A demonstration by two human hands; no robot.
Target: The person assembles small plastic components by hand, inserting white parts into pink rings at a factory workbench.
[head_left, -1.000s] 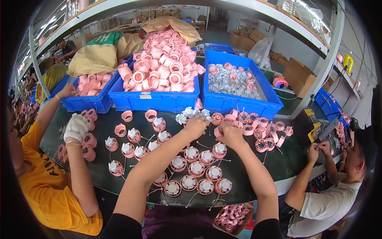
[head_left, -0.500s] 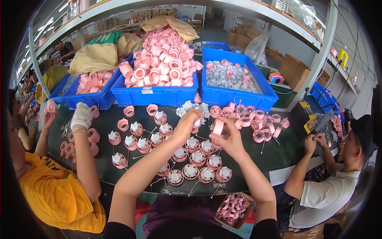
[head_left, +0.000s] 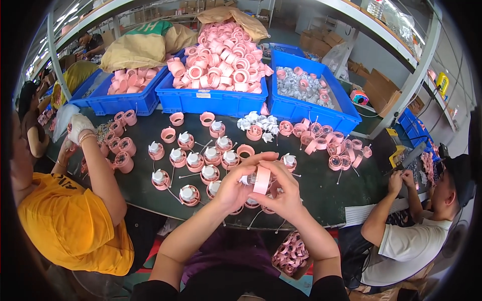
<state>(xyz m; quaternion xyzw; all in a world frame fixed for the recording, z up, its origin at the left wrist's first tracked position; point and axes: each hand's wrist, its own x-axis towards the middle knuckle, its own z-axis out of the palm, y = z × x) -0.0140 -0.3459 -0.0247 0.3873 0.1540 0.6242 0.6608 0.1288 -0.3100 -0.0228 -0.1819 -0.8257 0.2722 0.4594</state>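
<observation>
Both hands meet over the bench (head_left: 321, 193); the left hand (head_left: 232, 188) and right hand (head_left: 283, 188) pinch 1 pink ring (head_left: 261, 179) between their fingertips; just beyond them sit rows of pink cups with white caps (head_left: 195, 161); farther off, 3 blue crates (head_left: 211, 100) brim with pink rings.

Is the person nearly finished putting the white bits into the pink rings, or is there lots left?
Lots left. Done: rows of pink rings with white centres stand on the dark table. In hand: the left hand and right hand hold one pink ring between them. Left: empty rings on the table, loose white parts, and a heaped blue bin of pink rings.
</observation>
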